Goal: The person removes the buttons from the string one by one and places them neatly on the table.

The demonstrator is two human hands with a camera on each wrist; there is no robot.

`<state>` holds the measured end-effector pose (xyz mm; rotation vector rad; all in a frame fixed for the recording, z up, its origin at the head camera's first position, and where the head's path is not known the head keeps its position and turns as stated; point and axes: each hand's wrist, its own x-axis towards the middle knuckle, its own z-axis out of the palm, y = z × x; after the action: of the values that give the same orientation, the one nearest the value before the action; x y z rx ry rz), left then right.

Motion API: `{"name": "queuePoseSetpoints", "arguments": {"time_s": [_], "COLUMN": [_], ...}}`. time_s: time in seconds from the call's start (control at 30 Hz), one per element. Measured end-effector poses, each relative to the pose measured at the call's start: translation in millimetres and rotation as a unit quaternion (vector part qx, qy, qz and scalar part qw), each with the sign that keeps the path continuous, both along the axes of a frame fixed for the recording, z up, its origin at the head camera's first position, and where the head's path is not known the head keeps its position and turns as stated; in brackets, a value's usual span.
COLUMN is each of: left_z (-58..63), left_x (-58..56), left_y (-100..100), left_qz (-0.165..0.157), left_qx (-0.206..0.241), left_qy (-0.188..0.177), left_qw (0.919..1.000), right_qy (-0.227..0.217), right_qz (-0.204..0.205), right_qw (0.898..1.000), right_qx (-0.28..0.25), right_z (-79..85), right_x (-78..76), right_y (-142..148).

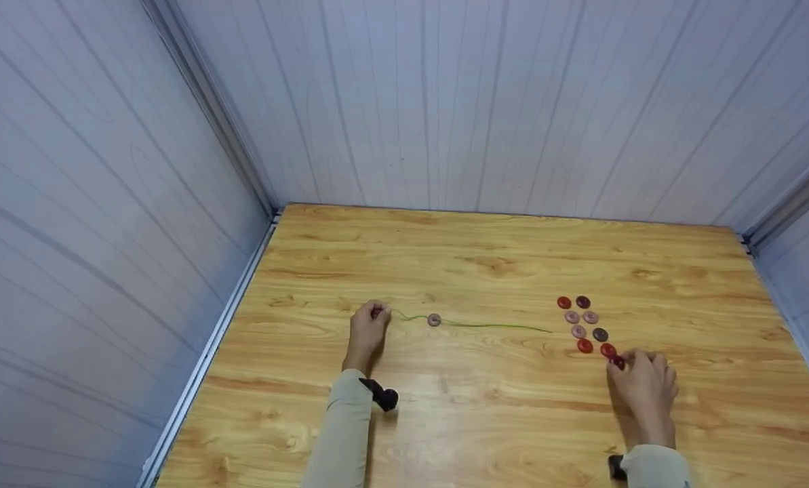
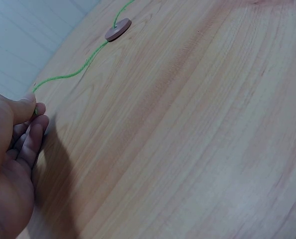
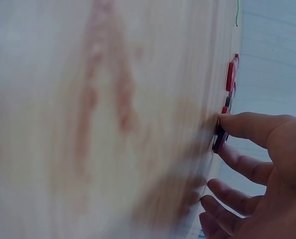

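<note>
My left hand (image 1: 369,330) pinches one end of a green string (image 1: 506,326) between thumb and fingertips. A brown-pink round button (image 1: 434,320) is threaded on that string a short way from the fingers; the left wrist view shows the string (image 2: 63,77) passing through the button (image 2: 119,31). The string's far end lies on the table, towards the right. At the near end of a group of buttons, my right hand (image 1: 645,383) pinches a dark red button (image 1: 618,362) between thumb and index finger. In the right wrist view this button (image 3: 219,141) appears edge-on, low at the tabletop.
Several loose buttons in red, pink and dark brown lie in two rough columns, among them a red button (image 1: 584,346) and a dark button (image 1: 600,334). The wooden table (image 1: 485,420) meets pale panel walls (image 1: 472,135) at its back and sides.
</note>
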<state>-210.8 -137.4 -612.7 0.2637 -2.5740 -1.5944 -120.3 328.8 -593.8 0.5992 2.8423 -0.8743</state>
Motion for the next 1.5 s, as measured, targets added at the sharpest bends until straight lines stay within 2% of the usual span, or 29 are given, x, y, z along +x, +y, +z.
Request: {"name": "queuePoseSetpoints", "arguments": {"time_s": [0.57, 1.0, 1.3, 1.5], "left_z": [-2.0, -0.7, -1.2, -0.9], "left_x": [0.0, 0.1, -0.7, -0.7], "left_y": [-1.2, -0.5, -0.6, -0.9], "left_qz": [-0.007, 0.0, 0.0, -0.006], "left_qx": [0.001, -0.003, -0.004, 0.002], "left_qy": [-0.005, 0.005, 0.007, -0.009], "left_qw": [1.0, 1.0, 1.0, 0.9999], "right_qy": [-0.005, 0.004, -0.008, 0.021], "right_qz": [-0.001, 0.001, 0.0, 0.005], "right_qw": [1.0, 1.0, 1.0, 1.0], "right_qx": [-0.004, -0.008, -0.014, -0.022], "right_z": [-0.4, -0.8, 0.1, 7.6], "right_x": [0.4, 1.6, 0.4, 0.2], "right_y": [0.6, 1.1, 2.6, 0.9]}}
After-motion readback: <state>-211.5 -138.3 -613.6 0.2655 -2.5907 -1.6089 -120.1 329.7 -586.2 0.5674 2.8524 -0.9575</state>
